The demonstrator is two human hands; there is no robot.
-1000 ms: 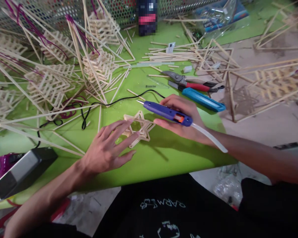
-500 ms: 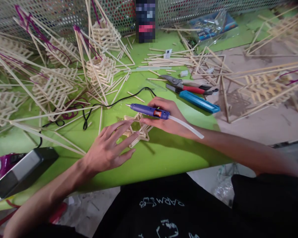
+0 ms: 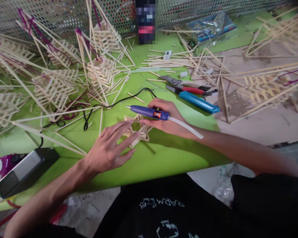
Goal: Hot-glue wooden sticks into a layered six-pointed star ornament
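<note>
A small star-shaped frame of wooden sticks (image 3: 139,130) lies on the green table (image 3: 159,155). My left hand (image 3: 109,148) rests flat on it with fingers spread, pressing its left side. My right hand (image 3: 167,117) grips a purple glue gun (image 3: 149,111) with a clear glue stick trailing from its back. The gun's metal tip points left, just above the frame's far edge. A black cord (image 3: 114,104) runs from the gun across the table.
Several stacked stick structures (image 3: 101,71) and long sticks crowd the left and back. Red-handled pliers (image 3: 188,86) and a blue cutter (image 3: 198,101) lie right of my hand. A grey-black box (image 3: 24,170) sits near left. More stick frames (image 3: 265,87) spread to the right.
My right hand has carried the glue gun left and slightly away from me, bringing its tip over the star frame. My left hand has stayed on the frame.
</note>
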